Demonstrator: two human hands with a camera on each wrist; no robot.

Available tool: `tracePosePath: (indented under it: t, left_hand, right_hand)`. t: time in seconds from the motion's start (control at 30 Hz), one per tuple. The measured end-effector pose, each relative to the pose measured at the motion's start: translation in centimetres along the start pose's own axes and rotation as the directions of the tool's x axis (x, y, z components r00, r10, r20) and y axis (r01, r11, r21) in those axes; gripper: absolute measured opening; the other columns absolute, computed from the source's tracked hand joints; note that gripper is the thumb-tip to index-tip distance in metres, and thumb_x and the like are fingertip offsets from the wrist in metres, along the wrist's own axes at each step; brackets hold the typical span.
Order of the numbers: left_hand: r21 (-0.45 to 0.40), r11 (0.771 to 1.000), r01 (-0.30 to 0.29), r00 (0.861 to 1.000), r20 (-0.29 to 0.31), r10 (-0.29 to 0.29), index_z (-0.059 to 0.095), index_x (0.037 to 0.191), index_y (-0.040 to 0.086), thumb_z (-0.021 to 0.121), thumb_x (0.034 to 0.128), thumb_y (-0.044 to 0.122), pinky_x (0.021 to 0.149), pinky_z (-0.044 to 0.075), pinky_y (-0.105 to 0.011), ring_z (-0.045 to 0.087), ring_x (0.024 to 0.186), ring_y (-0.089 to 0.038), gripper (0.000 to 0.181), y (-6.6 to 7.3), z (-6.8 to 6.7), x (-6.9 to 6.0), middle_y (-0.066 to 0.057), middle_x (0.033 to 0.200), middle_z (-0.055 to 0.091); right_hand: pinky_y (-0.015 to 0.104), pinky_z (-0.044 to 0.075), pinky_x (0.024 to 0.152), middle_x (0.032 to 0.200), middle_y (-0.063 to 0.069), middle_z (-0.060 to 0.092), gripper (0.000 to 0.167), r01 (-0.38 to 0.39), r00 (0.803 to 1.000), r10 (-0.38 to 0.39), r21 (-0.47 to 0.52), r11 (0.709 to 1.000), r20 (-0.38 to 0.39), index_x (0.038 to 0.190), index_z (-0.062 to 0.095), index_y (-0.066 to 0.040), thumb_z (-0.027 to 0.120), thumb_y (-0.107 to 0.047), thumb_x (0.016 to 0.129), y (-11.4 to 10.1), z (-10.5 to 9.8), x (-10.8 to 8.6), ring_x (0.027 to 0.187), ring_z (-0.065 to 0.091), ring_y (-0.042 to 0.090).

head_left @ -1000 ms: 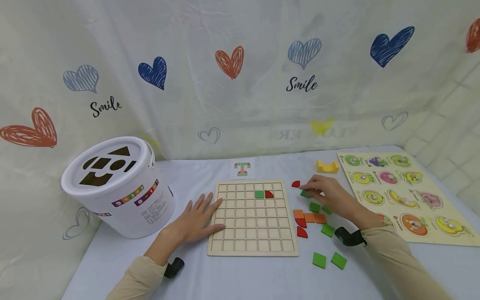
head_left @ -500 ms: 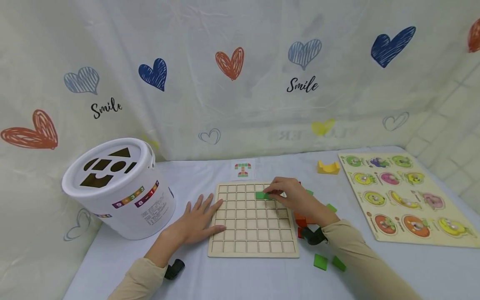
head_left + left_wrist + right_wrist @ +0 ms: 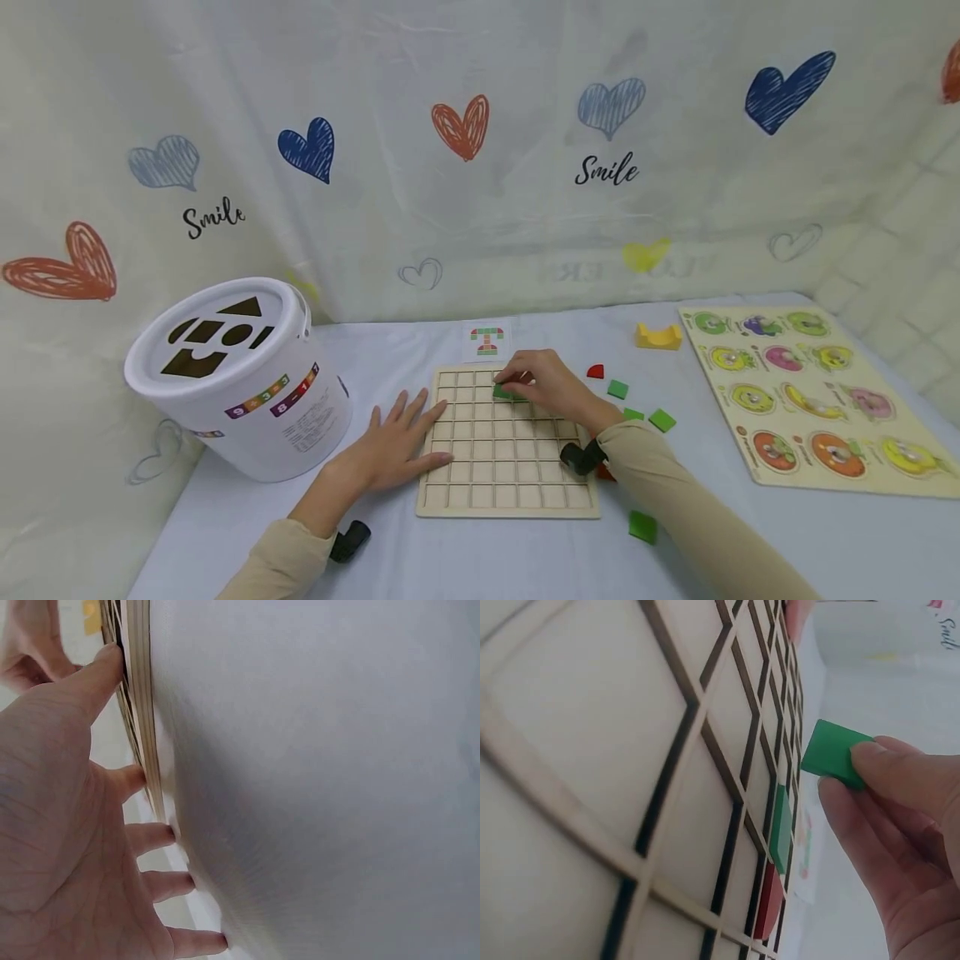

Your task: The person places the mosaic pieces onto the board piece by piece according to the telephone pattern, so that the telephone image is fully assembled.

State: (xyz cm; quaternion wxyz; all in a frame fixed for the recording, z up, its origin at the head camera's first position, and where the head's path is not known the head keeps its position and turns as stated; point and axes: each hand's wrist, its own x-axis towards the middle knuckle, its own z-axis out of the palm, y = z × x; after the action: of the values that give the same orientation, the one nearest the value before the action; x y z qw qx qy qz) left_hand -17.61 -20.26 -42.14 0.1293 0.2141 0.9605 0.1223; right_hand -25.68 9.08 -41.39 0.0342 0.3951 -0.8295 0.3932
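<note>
Over the upper middle of the wooden grid board (image 3: 480,479), my right hand (image 3: 551,387) pinches a green square tile (image 3: 831,752) between thumb and fingers. In the right wrist view this tile stands clear of the board. Below it, another green tile (image 3: 781,829) and a red quarter-circle piece (image 3: 769,904) sit in neighbouring cells; in the head view the hand hides the red piece. My left hand (image 3: 393,446) lies with fingers spread at the board's left edge. Its thumb (image 3: 101,679) touches the rim, as the left wrist view shows.
Right of the board lie a red quarter-circle (image 3: 596,372) and several green tiles (image 3: 618,389), some pieces hidden by the right forearm. A pattern card (image 3: 487,340) and yellow arch block (image 3: 658,337) lie behind. A white bucket (image 3: 240,425) stands left, a fruit puzzle (image 3: 817,392) right.
My right hand has moved left from the loose pieces to above the board, carrying a green tile past the two placed pieces. The left hand has stayed in place.
</note>
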Motion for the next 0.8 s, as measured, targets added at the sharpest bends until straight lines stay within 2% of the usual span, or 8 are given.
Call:
tracePosePath:
  t: [0.2, 0.53, 0.8]
  left_hand:
    - [0.011, 1.000, 0.008, 1.000, 0.002, -0.008, 0.026, 0.168, 0.019, 0.046, 0.1025, 0.069, 0.117, 0.010, -0.078, 0.007, 0.158, -0.048, 0.085, -0.01, 0.20, 0.16, -0.019, 0.174, 0.014]
    - [0.036, 0.999, 0.013, 1.000, 0.005, -0.013, 0.025, 0.168, 0.019, 0.046, 0.1027, 0.069, 0.117, 0.011, -0.077, 0.007, 0.158, -0.048, 0.085, -0.05, -0.04, 0.16, -0.019, 0.174, 0.014]
    - [0.034, 0.999, 0.017, 1.000, 0.005, -0.017, 0.025, 0.168, 0.019, 0.046, 0.1031, 0.068, 0.117, 0.011, -0.078, 0.008, 0.158, -0.048, 0.084, 0.15, -0.09, 0.02, -0.019, 0.173, 0.015]
  right_hand:
    - [0.026, 0.059, 0.078, 0.096, 0.009, 0.075, 0.016, -0.024, 0.999, 0.025, -0.038, 0.999, 0.042, 0.106, 0.081, 0.003, 0.077, 0.006, 0.091, 0.44, 0.43, 0.43, 0.089, 0.071, 0.021]
    - [0.026, 0.059, 0.078, 0.096, 0.010, 0.074, 0.015, 0.009, 0.997, -0.003, -0.074, 0.997, 0.076, 0.105, 0.081, 0.004, 0.077, 0.006, 0.091, 0.25, 0.38, 0.78, 0.089, 0.072, 0.022]
    - [0.027, 0.059, 0.080, 0.095, 0.009, 0.074, 0.015, -0.049, 0.993, 0.060, -0.115, 0.992, 0.097, 0.104, 0.081, 0.004, 0.077, 0.006, 0.091, -0.47, 0.33, 0.98, 0.091, 0.072, 0.023]
